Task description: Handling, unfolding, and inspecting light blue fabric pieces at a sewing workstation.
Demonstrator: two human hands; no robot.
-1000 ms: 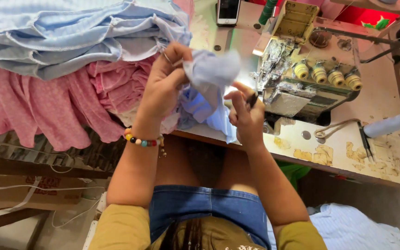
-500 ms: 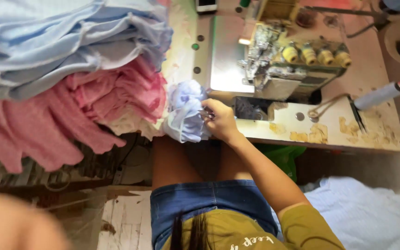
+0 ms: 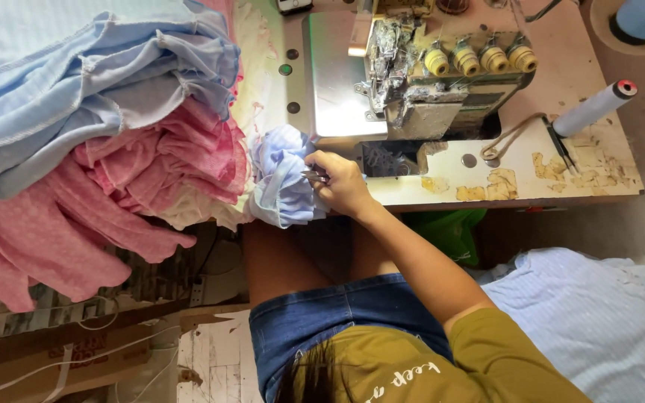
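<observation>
My right hand (image 3: 341, 183) rests at the table's front edge, closed around small metal snips (image 3: 315, 177), its fingers against a bunched light blue cloth piece (image 3: 281, 186) that hangs over the edge. Just behind the hand stands the overlock sewing machine (image 3: 427, 82) with several yellow thread knobs. My left hand is out of sight.
A heap of pink cloth (image 3: 151, 172) lies under a pile of light blue cloth (image 3: 76, 82) on the left. On the worn table (image 3: 576, 172) lie a thread cone (image 3: 595, 108) and a slim dark tool (image 3: 561, 153). Pale blue fabric (image 3: 599, 321) lies low on the right.
My left hand let go of the blue cloth and dropped out of view. The right hand stays on the cloth at the table edge, and the view has shifted right.
</observation>
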